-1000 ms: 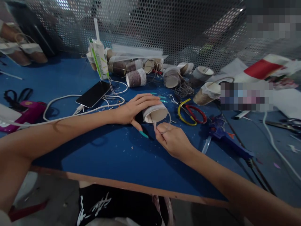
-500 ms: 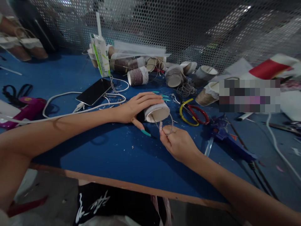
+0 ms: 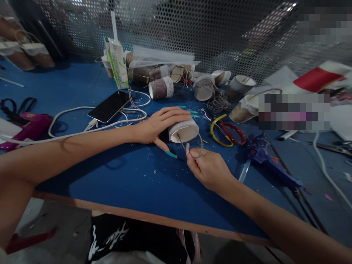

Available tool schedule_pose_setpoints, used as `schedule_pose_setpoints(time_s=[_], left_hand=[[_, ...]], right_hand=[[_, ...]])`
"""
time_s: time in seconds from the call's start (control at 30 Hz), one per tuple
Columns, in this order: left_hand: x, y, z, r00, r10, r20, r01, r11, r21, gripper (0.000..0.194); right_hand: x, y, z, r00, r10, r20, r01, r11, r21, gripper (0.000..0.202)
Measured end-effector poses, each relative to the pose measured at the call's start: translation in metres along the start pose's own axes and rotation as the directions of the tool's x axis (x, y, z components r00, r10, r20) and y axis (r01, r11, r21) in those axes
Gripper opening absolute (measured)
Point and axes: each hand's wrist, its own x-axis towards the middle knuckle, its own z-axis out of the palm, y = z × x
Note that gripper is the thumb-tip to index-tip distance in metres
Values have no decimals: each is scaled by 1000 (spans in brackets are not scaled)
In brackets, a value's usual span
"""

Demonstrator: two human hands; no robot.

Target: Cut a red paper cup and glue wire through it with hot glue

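Observation:
A small paper cup (image 3: 184,132) lies on its side, its white opening turned towards me. My left hand (image 3: 162,125) lies over the cup from the left, with its fingers stretched across the top and its thumb lower down, pressing it to the table. A loop of thin cord (image 3: 201,141) comes out of the cup's rim as a handle. My right hand (image 3: 206,164) has its thumb and fingers closed on that cord, just in front of the opening. The far side of the cup is hidden under my left hand.
Scissors with yellow and red handles (image 3: 227,131) and a blue glue gun (image 3: 271,163) lie to the right. Cord-wrapped cups (image 3: 161,88) stand along the back by a metal mesh. A phone (image 3: 110,106), a drink carton (image 3: 117,64) and a purple glue gun (image 3: 30,126) are at left.
Both hands keep their hold on the cup and the cord with hardly any movement. The view has shifted very slightly.

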Motion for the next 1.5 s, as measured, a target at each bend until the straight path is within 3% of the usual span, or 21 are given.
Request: schedule_pose_setpoints(time_s=[0.33,0.6,0.8,1.0,1.27,1.43,1.5], left_hand=[[0,0,0,1000,14,-1,-14,1000,1,97],[-1,-1,0,1000,17,11,-17,1000,-1,97],[-1,-2,2,999,30,-17,-30,1000,1,96],[0,-3,2,999,42,-15,-42,999,8,97],[-1,-5,3,998,60,-28,-60,998,10,95],[-1,-4,3,999,42,-15,-42,999,14,93],[-1,-4,3,999,46,-20,-46,999,17,93]], right_hand=[[4,0,-3,997,30,76,-30,1000,-5,45],[6,-3,-6,998,-7,61,6,1000,14,45],[8,7,-10,996,-1,84,6,999,-53,43],[15,19,-5,975,-179,134,200,965,-168,50],[21,26,-2,928,-364,83,373,903,-214,50],[22,25,-2,929,-333,160,361,911,-200,49],[23,25,-2,928,-344,140,366,912,-185,48]])
